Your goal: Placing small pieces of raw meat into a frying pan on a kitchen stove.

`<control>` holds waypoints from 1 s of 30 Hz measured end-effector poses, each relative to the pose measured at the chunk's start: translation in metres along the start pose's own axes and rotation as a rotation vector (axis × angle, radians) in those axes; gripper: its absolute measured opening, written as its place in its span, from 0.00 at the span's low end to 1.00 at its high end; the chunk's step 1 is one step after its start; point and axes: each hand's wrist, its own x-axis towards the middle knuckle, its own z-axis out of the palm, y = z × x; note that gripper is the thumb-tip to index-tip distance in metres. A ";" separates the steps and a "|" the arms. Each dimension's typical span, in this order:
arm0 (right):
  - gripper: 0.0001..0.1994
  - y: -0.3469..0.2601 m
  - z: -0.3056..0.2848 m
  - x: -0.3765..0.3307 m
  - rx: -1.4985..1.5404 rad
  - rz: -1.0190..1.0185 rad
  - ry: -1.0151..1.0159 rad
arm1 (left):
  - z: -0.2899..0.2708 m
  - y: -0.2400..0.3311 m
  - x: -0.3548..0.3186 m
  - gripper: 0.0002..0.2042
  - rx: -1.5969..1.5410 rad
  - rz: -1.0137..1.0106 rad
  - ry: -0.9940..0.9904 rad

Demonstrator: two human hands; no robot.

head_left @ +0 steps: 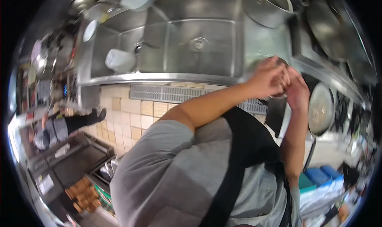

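Observation:
At the right end of the sink counter, my two hands meet over a round metal-rimmed thing (pixel 283 61), mostly hidden behind them. My left hand (pixel 267 79) reaches across from the left with its fingers curled in. Close against it, my right hand (pixel 297 90) is bent over with its fingers folded toward the left one. What lies between the fingers is blurred and covered, so I cannot name it. Just beyond the hands is the wet steel drainboard (pixel 264 42).
A steel sink (pixel 191 77) with two basins lies to the left; a white plastic jug (pixel 120 60) sits in the left one. A big pot (pixel 266 10) stands behind my hands. A frying pan (pixel 320 109) is at right. Another person (pixel 59 127) is far left.

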 end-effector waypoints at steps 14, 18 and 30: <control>0.15 0.000 0.024 -0.030 0.129 0.025 -0.028 | -0.004 -0.003 0.024 0.17 -0.279 -0.360 -0.062; 0.14 0.004 0.021 -0.033 0.170 0.033 -0.037 | 0.004 -0.005 0.029 0.18 -0.339 -0.280 0.050; 0.12 0.023 0.032 -0.039 0.276 0.058 -0.015 | -0.012 0.010 0.020 0.11 -0.262 -0.156 -0.074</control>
